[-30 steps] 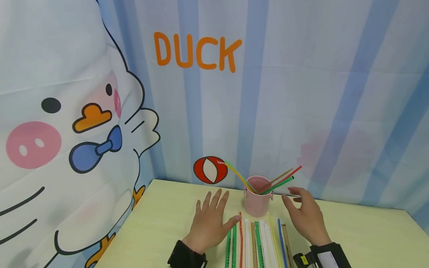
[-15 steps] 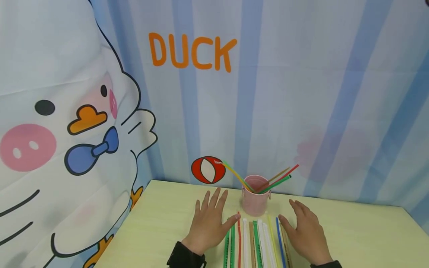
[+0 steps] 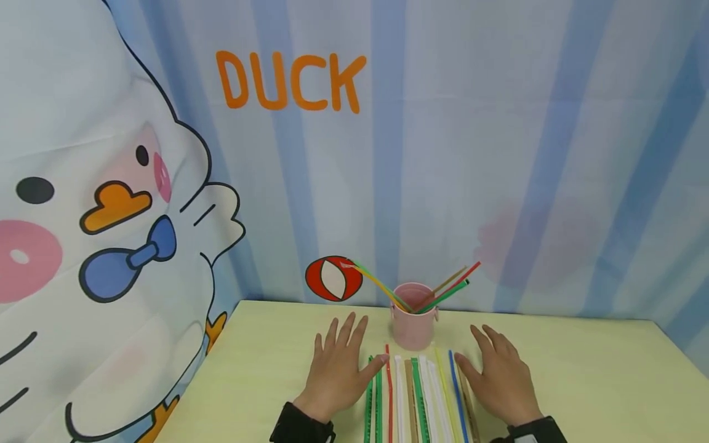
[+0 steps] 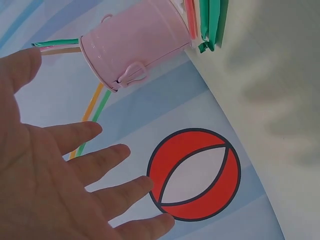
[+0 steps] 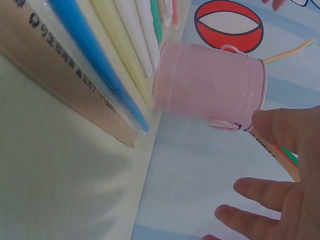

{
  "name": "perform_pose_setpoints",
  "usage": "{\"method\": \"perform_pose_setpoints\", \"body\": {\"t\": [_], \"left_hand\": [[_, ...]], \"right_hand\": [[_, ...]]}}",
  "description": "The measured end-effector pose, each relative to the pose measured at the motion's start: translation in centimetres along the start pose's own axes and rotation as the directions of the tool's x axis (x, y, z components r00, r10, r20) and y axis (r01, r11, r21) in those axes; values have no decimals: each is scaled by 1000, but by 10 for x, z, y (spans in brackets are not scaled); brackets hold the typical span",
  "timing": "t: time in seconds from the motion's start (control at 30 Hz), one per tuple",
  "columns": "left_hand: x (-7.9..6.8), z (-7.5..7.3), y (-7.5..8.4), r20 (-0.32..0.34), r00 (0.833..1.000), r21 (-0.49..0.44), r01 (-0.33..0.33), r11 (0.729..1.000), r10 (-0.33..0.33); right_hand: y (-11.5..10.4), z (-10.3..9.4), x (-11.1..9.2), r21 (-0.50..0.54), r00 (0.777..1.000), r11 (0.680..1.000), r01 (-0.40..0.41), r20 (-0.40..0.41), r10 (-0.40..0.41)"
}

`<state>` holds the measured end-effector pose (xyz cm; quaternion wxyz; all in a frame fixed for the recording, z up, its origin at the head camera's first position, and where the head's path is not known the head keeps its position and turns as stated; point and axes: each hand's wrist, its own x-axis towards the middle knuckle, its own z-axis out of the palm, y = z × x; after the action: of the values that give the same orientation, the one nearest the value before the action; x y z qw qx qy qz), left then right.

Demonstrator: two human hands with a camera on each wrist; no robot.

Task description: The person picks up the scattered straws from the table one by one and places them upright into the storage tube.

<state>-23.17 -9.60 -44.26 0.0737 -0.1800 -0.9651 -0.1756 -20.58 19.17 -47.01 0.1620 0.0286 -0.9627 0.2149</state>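
Several drinking straws lie side by side on the table in the head view, among them a red straw (image 3: 389, 394), a blue straw (image 3: 457, 394) and a brown paper-wrapped straw (image 3: 468, 400). My left hand (image 3: 339, 369) is spread flat at the left of the row, its thumb reaching over to the red straw. At the other side, my right hand (image 3: 501, 378) has its fingers extended and its thumb beside the blue and brown straws. Neither hand holds anything. Behind the row stands a small pink bucket (image 3: 412, 329) with green straws (image 3: 445, 296) and others leaning out of it.
A pale yellow table (image 3: 266, 357) carries everything. Against its back edge hangs a blue striped curtain (image 3: 443, 154) printed with a duck (image 3: 127, 258), a red-and-white ball (image 3: 333, 278) and the word DUCK.
My right hand has come down from beside the bucket to the right end of the straw row. My left hand keeps its place by the straws. The head view has shifted slightly rightward.
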Motion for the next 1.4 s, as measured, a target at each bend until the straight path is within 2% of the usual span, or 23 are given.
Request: {"method": "perform_pose_setpoints", "body": {"t": [0.23, 0.47, 0.63, 0.9, 1.27, 1.4], "left_hand": [[0, 2, -1, 1, 1000, 1, 7, 1000, -7], [0, 1, -1, 3, 1000, 3, 6, 1000, -6], [-2, -1, -2, 10, 1000, 4, -6, 1000, 6], [-2, 3, -4, 42, 999, 67, 19, 998, -21], [-2, 17, -8, 143, 988, 100, 52, 994, -66], [-1, 24, -7, 205, 975, 114, 66, 991, -89]], "right_hand": [[-1, -3, 2, 14, 1000, 1000, -6, 16, 5], [0, -8, 1, 24, 1000, 1000, -5, -7, 5], [0, -8, 1, 42, 1000, 999, -13, 12, 12], [-3, -10, 0, 56, 1000, 998, -12, 24, 10], [-3, -6, 0, 72, 998, 997, -16, 60, 11], [-3, -5, 0, 71, 998, 997, -18, 62, 13]]}}
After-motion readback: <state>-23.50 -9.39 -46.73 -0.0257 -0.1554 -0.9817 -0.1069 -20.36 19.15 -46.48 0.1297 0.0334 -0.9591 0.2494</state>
